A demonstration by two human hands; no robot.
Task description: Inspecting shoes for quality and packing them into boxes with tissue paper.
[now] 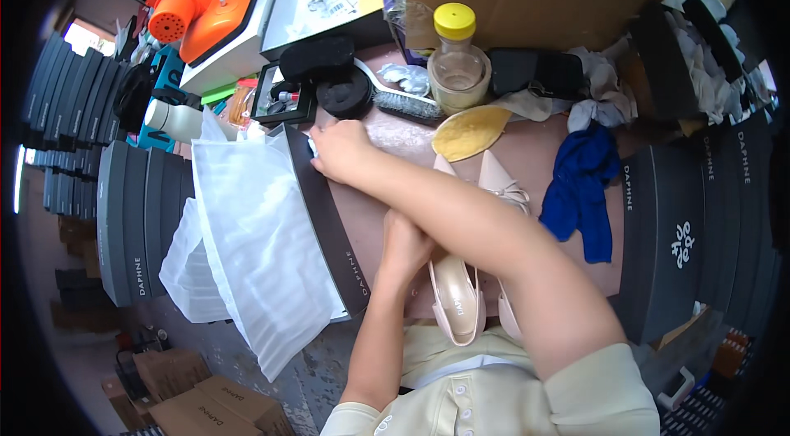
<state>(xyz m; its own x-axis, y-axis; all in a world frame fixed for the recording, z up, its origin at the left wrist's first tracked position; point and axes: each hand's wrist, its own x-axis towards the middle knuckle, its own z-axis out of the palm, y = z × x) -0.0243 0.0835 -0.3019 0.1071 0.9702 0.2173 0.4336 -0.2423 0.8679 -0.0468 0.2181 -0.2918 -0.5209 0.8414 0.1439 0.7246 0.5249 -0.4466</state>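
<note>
Across the front of me my right forearm reaches to the left. My right hand (341, 149) is closed at the far end of a dark grey shoebox (317, 214), with a small white bit at its fingertips. White tissue paper (259, 238) spills out over the box's left side. Below that forearm, my left hand (403, 245) is curled beside a pale pink pointed pump (457, 300); the forearm hides part of its fingers and what they may hold. A second pump with a bow (502, 182) lies to its right, partly covered by my right arm.
Behind the shoes are a yellow pad (471, 133), a brush (407, 105), a yellow-capped bottle (454, 24) and a black phone (535, 72). A blue cloth (580, 181) lies to the right. Dark shoeboxes stand at both sides (666, 242). Orange devices (218, 20) stand back left.
</note>
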